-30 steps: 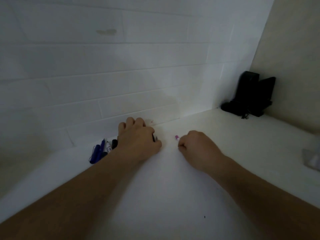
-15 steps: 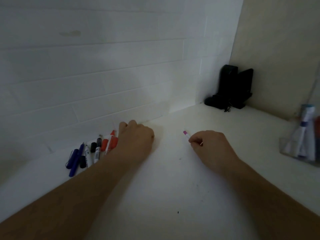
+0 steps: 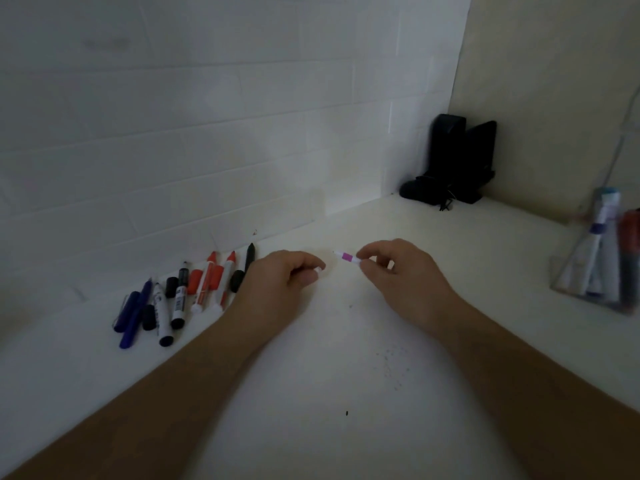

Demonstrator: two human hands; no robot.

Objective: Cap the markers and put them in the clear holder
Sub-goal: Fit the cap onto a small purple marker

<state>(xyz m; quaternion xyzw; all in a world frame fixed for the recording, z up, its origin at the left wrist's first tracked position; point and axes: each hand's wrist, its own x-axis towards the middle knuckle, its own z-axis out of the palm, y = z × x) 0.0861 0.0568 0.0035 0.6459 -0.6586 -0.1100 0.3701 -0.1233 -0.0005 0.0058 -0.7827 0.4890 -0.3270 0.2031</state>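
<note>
Head view: a pink-banded marker (image 3: 347,258) is being pinched by the fingers (image 3: 364,260) of the right hand (image 3: 401,275), tip pointing left. A small white cap (image 3: 318,269) is being gripped in the curled left hand (image 3: 277,282). Loose markers (image 3: 183,296) are being kept on the surface (image 3: 329,375) at left; the clear holder (image 3: 595,268), already containing markers, is being kept at right.

A white marker (image 3: 347,258) with a pink band; red markers (image 3: 211,282); blue pens (image 3: 133,315).
</note>
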